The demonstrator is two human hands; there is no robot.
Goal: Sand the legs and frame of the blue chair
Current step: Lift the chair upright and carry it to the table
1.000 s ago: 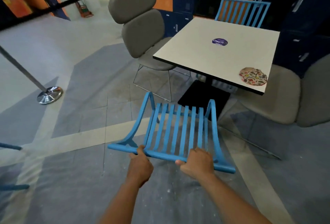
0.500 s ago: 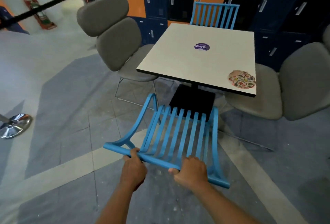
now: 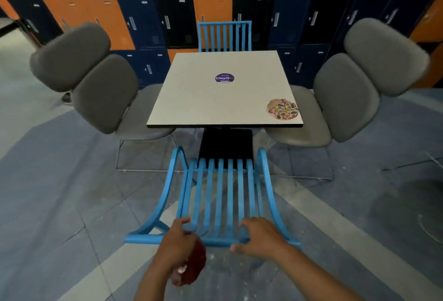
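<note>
The blue slatted chair (image 3: 219,192) stands on the floor just in front of me, its back toward me and its seat facing the table. My left hand (image 3: 177,240) rests at the chair's top rail, fingertips on it, with a dark red sheet of sandpaper (image 3: 193,266) tucked under the palm. At the right half of the same rail is my right hand (image 3: 261,236), its fingers spread and loose and nothing held in it.
A white square table (image 3: 215,104) on a black base stands beyond the chair, with a patterned cloth (image 3: 282,109) near its right corner. Grey padded chairs (image 3: 96,80) (image 3: 354,84) flank it. A second blue chair (image 3: 224,35) and orange-and-blue lockers are behind.
The view has swung to face the table squarely, and the chair now lines up with it. Both hands have loosened their grip on the top rail. The red sheet now shows under my left hand.
</note>
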